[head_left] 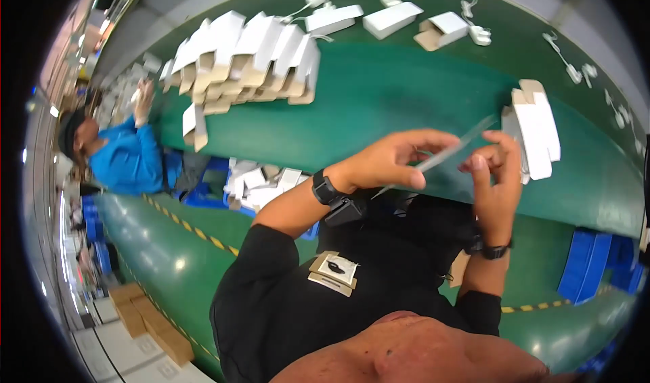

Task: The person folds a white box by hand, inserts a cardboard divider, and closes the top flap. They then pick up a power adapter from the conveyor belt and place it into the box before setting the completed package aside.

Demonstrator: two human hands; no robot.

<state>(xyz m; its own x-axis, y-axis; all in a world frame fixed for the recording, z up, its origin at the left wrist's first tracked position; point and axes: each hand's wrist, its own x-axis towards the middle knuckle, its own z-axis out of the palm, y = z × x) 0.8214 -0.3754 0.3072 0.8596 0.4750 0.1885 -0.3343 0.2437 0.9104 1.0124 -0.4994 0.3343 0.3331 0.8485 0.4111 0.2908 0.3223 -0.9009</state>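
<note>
A thin, flat, whitish see-through piece (443, 154) is seen nearly edge-on above the near edge of the green work surface; its exact kind cannot be told. My left hand (399, 158) grips it between thumb and fingers. Close to the piece's far right end is my right hand (500, 176), its fingers bent and apart, with nothing plainly held. Just right of that hand stands a small stack of flattened white cartons (535, 132).
Many open white boxes (244, 51) are piled at the far left of the green work surface (379, 85). White chargers with cables (479, 34) and more boxes line the back. A co-worker in blue (128, 156) is at left. Blue bins (589, 264) stand below right.
</note>
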